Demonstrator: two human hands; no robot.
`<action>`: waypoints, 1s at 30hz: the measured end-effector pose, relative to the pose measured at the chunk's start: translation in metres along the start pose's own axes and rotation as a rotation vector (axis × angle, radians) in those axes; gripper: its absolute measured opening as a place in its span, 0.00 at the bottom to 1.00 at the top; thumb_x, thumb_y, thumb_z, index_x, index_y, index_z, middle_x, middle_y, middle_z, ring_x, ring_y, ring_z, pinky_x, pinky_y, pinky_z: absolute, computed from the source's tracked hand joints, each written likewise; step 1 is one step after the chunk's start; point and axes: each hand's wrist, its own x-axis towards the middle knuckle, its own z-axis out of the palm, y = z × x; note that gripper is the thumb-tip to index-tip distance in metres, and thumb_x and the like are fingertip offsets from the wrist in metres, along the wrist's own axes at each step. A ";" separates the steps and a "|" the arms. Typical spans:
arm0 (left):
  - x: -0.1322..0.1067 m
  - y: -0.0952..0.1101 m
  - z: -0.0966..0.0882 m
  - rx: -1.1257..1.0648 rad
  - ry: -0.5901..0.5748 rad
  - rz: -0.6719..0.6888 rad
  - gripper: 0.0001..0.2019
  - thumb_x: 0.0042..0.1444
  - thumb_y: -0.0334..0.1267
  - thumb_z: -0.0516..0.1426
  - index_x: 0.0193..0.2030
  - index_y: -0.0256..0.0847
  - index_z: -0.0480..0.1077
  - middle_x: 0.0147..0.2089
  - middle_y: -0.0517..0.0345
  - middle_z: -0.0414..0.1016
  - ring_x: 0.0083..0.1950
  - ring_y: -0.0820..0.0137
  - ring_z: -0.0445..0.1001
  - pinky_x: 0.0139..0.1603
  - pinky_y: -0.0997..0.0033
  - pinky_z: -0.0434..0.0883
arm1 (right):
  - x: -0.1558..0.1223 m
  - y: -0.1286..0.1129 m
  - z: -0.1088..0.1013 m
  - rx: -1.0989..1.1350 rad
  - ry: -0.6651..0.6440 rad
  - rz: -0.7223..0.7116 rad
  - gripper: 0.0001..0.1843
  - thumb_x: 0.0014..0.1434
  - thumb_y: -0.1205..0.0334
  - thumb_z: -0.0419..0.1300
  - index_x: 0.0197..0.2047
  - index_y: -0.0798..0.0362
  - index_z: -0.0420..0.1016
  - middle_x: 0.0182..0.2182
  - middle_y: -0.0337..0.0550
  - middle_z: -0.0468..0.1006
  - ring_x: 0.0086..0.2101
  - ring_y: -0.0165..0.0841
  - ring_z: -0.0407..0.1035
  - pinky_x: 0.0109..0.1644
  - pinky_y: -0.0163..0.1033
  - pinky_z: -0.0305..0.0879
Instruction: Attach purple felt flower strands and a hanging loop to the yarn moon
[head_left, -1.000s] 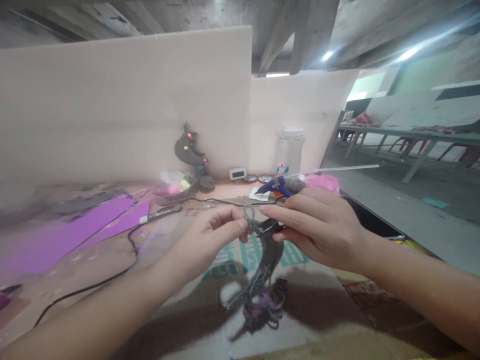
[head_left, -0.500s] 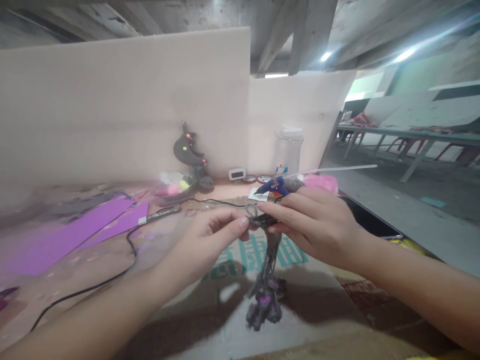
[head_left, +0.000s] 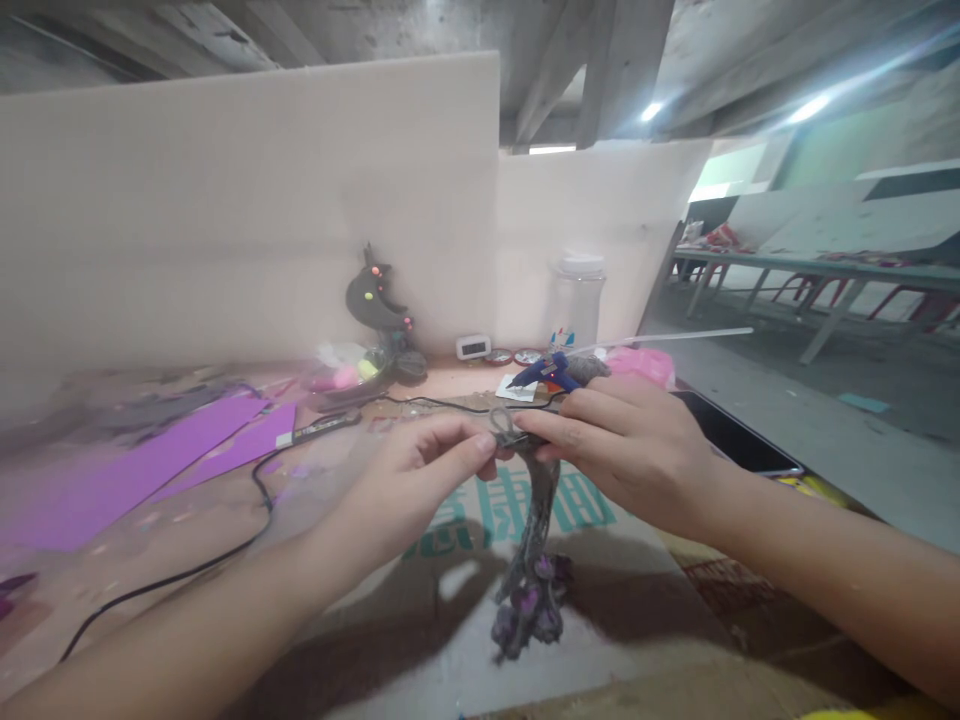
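Pinched between both hands is a grey craft hanging, with a small loop at its top and purple-tinted, flower-like pieces at its lower end. My left hand grips the left end of its dark top part between thumb and fingers. On the other side, my right hand closes on the right end of that part. Beneath it lies cardboard with green printed characters. Just beyond the hands rests a blue glue gun with a long clear stick in its back.
Purple sheets, a box cutter and a black cord lie left. Behind stand a dark crescent-shaped ornament, a small digital display and a clear jar. A phone-like black slab lies right, near the table edge.
The right fingers have shifted slightly along the top part. The hanging stem has turned a little and looks wider and smoother. The left hand keeps its pinch.
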 end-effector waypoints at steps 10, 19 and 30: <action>0.004 -0.003 -0.003 0.018 0.029 -0.008 0.14 0.60 0.47 0.54 0.29 0.42 0.72 0.33 0.60 0.74 0.41 0.67 0.72 0.42 0.69 0.66 | 0.002 0.002 -0.007 0.104 0.062 0.168 0.15 0.68 0.57 0.50 0.51 0.55 0.71 0.31 0.45 0.76 0.31 0.33 0.68 0.35 0.37 0.63; 0.004 -0.010 -0.006 -0.008 0.044 0.024 0.13 0.61 0.45 0.55 0.28 0.42 0.71 0.31 0.63 0.74 0.39 0.70 0.71 0.43 0.71 0.65 | -0.001 0.001 0.002 0.031 0.025 0.071 0.13 0.67 0.60 0.52 0.50 0.57 0.71 0.28 0.43 0.74 0.29 0.33 0.65 0.32 0.37 0.58; 0.010 -0.021 -0.001 -0.044 0.041 0.111 0.14 0.62 0.43 0.53 0.29 0.41 0.70 0.32 0.61 0.73 0.39 0.70 0.71 0.43 0.72 0.66 | -0.003 -0.014 0.027 0.975 -0.221 0.860 0.14 0.60 0.52 0.56 0.28 0.53 0.66 0.23 0.35 0.65 0.25 0.28 0.60 0.27 0.33 0.55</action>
